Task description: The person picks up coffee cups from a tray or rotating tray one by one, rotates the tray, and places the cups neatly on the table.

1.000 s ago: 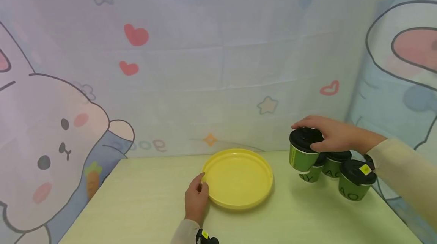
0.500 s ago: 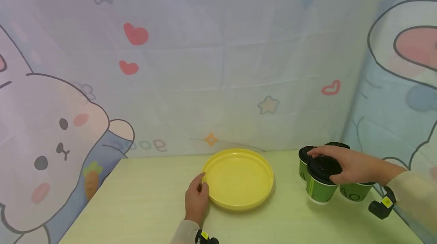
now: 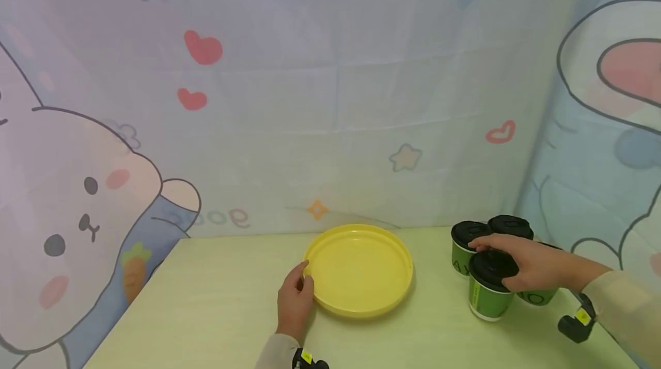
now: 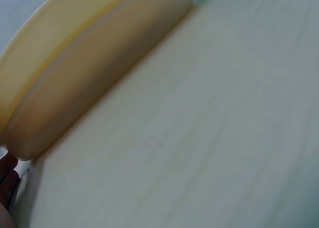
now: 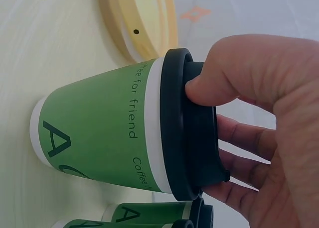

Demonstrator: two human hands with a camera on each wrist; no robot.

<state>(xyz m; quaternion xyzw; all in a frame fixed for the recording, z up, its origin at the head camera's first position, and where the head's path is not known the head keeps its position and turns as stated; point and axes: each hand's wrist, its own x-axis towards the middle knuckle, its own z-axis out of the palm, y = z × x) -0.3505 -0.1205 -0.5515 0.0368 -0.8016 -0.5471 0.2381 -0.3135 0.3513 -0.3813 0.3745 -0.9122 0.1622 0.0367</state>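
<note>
In the head view, my right hand (image 3: pixel 537 263) grips a green paper coffee cup (image 3: pixel 489 300) from above, thumb and fingers around its black lid (image 5: pixel 184 123). The cup is upright, its white base low at the tabletop, in front of the other cups. My left hand (image 3: pixel 295 303) holds the left rim of a round yellow plate (image 3: pixel 361 306) with thumb and fingers. In the left wrist view, the plate's side wall (image 4: pixel 99 63) rests on the table and only a bit of the fingers shows at the left edge.
Behind the held cup stand a lidded green cup (image 3: pixel 461 257) and another with a black lid (image 3: pixel 510 225). A third cup (image 3: pixel 538 297) is partly hidden by my right hand. A printed cloth (image 3: pixel 330 99) hangs behind the pale table (image 3: pixel 206 300).
My right hand has brought the coffee cup down, nearer to me and slightly right, from above the back cups to the tabletop in front. The left hand and plate stay put.
</note>
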